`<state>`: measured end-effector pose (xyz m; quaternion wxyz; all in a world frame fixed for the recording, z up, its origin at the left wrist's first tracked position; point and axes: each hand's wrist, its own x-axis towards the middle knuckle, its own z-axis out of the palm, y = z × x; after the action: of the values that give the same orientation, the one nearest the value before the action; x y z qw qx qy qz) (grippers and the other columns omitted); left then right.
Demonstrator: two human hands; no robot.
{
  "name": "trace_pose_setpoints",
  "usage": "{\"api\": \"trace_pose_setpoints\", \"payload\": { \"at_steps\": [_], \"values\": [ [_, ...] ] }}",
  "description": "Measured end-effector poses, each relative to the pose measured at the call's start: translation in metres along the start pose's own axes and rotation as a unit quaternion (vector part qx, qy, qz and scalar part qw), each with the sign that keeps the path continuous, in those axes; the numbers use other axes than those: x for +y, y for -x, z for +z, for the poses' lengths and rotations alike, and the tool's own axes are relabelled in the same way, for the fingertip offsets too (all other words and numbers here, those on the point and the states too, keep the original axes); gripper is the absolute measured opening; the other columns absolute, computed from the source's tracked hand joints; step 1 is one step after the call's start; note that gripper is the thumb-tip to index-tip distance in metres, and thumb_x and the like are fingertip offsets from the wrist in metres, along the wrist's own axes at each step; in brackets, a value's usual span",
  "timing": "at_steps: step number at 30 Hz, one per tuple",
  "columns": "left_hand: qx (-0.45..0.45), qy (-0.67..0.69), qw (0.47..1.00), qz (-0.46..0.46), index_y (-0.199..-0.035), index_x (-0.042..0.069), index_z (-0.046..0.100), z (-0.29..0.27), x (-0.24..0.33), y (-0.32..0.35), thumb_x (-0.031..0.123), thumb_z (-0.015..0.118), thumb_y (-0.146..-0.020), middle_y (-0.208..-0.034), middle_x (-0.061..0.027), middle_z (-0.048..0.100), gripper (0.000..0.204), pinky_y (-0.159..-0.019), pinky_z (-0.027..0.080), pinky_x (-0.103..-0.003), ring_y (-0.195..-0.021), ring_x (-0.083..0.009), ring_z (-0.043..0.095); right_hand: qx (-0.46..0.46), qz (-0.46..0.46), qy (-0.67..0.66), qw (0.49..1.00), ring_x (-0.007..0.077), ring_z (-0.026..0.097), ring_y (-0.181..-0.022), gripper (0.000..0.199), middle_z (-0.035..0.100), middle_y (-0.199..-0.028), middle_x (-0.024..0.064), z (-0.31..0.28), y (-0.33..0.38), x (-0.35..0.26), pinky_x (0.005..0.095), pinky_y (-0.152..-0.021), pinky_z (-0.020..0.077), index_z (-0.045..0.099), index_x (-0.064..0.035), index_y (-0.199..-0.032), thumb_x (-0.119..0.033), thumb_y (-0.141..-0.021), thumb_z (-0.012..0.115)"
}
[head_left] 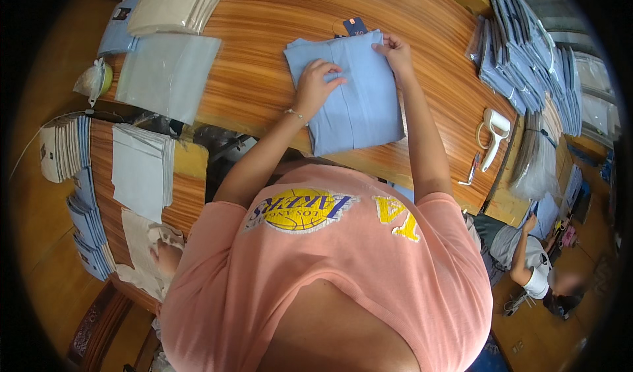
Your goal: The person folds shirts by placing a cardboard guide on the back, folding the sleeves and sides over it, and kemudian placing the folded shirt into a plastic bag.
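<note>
A light blue folded garment [359, 105] lies on the wooden table [264, 23] in front of me, with a small tag at its far edge. My left hand [315, 85] presses flat on the garment's left half, fingers spread. At the garment's far right corner, my right hand [395, 50] pinches the fabric edge. Both forearms reach out over my pink shirt.
Clear plastic bags [168, 72] and cream folded garments [175, 3] lie at the far left. Bagged blue garments [527, 56] are stacked at the right, near a white tagging gun [494, 131]. A side table at the left holds folded stacks [142, 168]. Another person [534, 266] sits at lower right.
</note>
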<state>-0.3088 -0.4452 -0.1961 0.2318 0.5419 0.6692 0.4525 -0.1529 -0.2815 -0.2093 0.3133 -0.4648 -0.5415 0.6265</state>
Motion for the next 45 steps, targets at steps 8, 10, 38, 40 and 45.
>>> {"api": "trace_pose_setpoints", "payload": {
  "at_steps": [8,10,38,40,45],
  "values": [
    [-0.294,0.310,0.900,-0.089,-0.090,-0.003,0.064,-0.063,-0.011,0.014,0.011,0.065,-0.081,-0.081,-0.0050,0.065,0.016,-0.068,0.047,-0.026,-0.072,-0.0117,0.058,0.001,0.010,0.010,1.000,0.0110,0.059,-0.071,0.023,0.063,-0.082,0.0045,0.003,0.000,-0.003,0.0239,-0.065,0.0491,0.062,0.0001,-0.096,0.002,-0.074,0.067],
    [-0.687,0.135,0.694,-0.167,-0.090,-0.002,0.064,-0.096,0.043,0.011,0.013,0.062,-0.083,-0.081,-0.0047,0.065,0.016,-0.075,0.047,-0.029,-0.078,-0.0135,0.060,0.012,-0.014,0.025,1.000,0.0122,0.059,-0.071,0.022,0.063,-0.080,0.0050,-0.006,-0.006,0.008,0.0243,-0.065,0.0484,0.062,-0.0002,-0.093,0.003,-0.071,0.068],
    [-0.012,-0.241,0.965,-0.098,-0.118,0.001,0.054,-0.067,-0.047,-0.040,0.040,0.066,-0.077,-0.123,-0.0218,0.047,0.058,-0.093,0.036,-0.046,-0.115,-0.0348,0.043,0.091,-0.129,0.335,0.929,0.0310,0.059,-0.098,0.038,0.061,-0.105,0.0224,0.003,0.013,0.003,0.0405,-0.085,0.0445,0.060,-0.0002,-0.106,-0.025,-0.078,0.066],
    [-0.070,-0.214,0.969,-0.104,-0.112,-0.001,0.057,-0.070,-0.048,-0.047,0.034,0.071,-0.073,-0.113,-0.0213,0.055,0.054,-0.088,0.042,-0.041,-0.106,-0.0340,0.050,0.094,-0.068,0.322,0.940,0.0293,0.061,-0.086,0.037,0.064,-0.095,0.0195,0.001,-0.011,0.011,0.0387,-0.075,0.0476,0.061,0.0007,-0.102,-0.024,-0.075,0.069],
    [-0.144,-0.126,0.974,-0.120,-0.102,-0.003,0.061,-0.079,-0.058,-0.074,0.032,0.076,-0.070,-0.096,-0.0189,0.064,0.050,-0.081,0.046,-0.036,-0.092,-0.0297,0.060,-0.007,0.120,0.165,0.979,0.0183,0.062,-0.078,0.032,0.064,-0.091,0.0132,0.003,-0.017,-0.014,0.0302,-0.067,0.0504,0.061,0.0024,-0.101,-0.016,-0.076,0.069]
  ]
}}
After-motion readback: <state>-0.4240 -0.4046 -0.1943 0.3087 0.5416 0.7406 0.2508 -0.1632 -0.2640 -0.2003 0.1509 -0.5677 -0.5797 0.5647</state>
